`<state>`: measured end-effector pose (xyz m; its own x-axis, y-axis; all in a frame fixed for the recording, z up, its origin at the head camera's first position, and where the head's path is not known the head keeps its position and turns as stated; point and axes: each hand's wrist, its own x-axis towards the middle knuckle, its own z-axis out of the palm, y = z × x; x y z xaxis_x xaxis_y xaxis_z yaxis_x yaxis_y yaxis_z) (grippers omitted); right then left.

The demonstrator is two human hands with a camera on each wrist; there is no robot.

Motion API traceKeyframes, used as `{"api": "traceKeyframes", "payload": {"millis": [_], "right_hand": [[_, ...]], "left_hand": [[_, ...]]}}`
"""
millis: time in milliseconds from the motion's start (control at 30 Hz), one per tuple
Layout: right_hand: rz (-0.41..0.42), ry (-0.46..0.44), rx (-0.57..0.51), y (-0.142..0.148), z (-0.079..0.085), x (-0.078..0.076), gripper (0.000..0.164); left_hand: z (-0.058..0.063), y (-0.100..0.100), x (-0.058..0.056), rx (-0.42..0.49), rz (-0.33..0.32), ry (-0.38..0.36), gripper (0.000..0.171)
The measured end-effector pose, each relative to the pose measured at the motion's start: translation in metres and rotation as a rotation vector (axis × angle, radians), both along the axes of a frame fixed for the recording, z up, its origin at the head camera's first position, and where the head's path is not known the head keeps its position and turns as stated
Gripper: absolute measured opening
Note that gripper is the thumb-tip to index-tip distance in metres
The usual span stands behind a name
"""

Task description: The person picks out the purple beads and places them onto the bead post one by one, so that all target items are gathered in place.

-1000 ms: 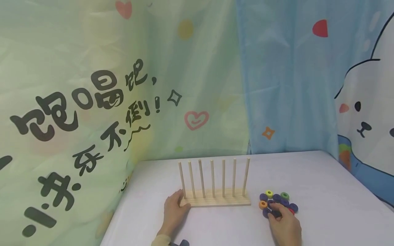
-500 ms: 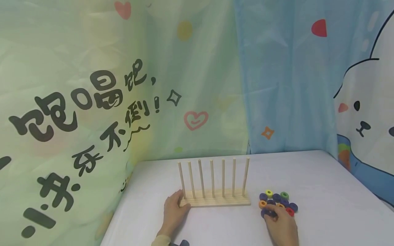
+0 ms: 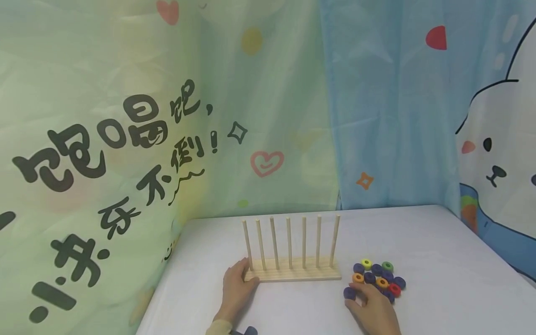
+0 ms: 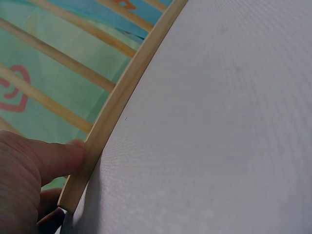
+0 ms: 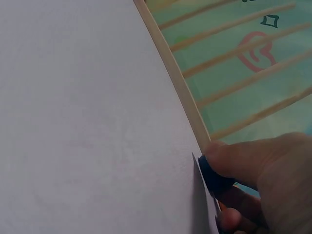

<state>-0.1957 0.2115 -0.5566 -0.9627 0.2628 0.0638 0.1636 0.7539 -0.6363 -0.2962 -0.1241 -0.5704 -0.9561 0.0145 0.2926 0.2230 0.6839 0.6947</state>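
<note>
A wooden peg rack (image 3: pixel 293 275) with a row of upright pegs stands on the table. My left hand (image 3: pixel 238 288) holds the left end of its base; in the left wrist view the thumb (image 4: pixel 61 158) lies on the base's edge, the other fingers partly hidden behind it. Right of the rack, my right hand (image 3: pixel 374 309) pinches a dark blue bead (image 3: pixel 349 293) at the near left side of a bead cluster. The right wrist view shows the thumb (image 5: pixel 234 158) against that bead, close over the white surface.
Around the right hand lie several more beads: dark blue ones, a yellow bead (image 3: pixel 366 264), a green bead (image 3: pixel 387 266), orange ones and a red bead (image 3: pixel 395 290). The white table (image 3: pixel 452 279) extends to a printed curtain (image 3: pixel 268 107) behind.
The right hand has shifted left from over the cluster, bringing the dark blue bead to its left side. Orange and red beads it covered now show. The left hand and rack stay put.
</note>
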Motion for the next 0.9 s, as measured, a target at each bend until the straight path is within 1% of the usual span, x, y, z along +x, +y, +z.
{"api": "traceKeyframes", "payload": {"millis": [100, 267, 367, 533, 700, 900], "right_hand": [[0.028, 0.009, 0.036, -0.002, 0.0, 0.0, 0.043], [0.003, -0.019, 0.023, -0.006, 0.002, -0.002, 0.04], [-0.023, -0.029, -0.029, -0.008, 0.001, -0.003, 0.041], [-0.058, -0.011, -0.121, -0.01, -0.001, -0.003, 0.045], [-0.079, -0.001, -0.176, -0.013, -0.003, -0.003, 0.046], [-0.128, -0.005, -0.254, -0.018, -0.005, -0.003, 0.047]], "left_hand": [[-0.001, -0.001, 0.0, 0.0, 0.002, 0.0, 0.057], [-0.001, -0.001, -0.002, 0.004, 0.004, -0.01, 0.058], [-0.002, 0.0, -0.003, 0.02, 0.002, -0.005, 0.058], [-0.003, 0.001, -0.004, 0.034, -0.009, 0.017, 0.057], [-0.002, -0.001, -0.003, 0.04, -0.008, 0.011, 0.057], [-0.001, -0.002, -0.002, 0.025, 0.008, -0.026, 0.058]]}}
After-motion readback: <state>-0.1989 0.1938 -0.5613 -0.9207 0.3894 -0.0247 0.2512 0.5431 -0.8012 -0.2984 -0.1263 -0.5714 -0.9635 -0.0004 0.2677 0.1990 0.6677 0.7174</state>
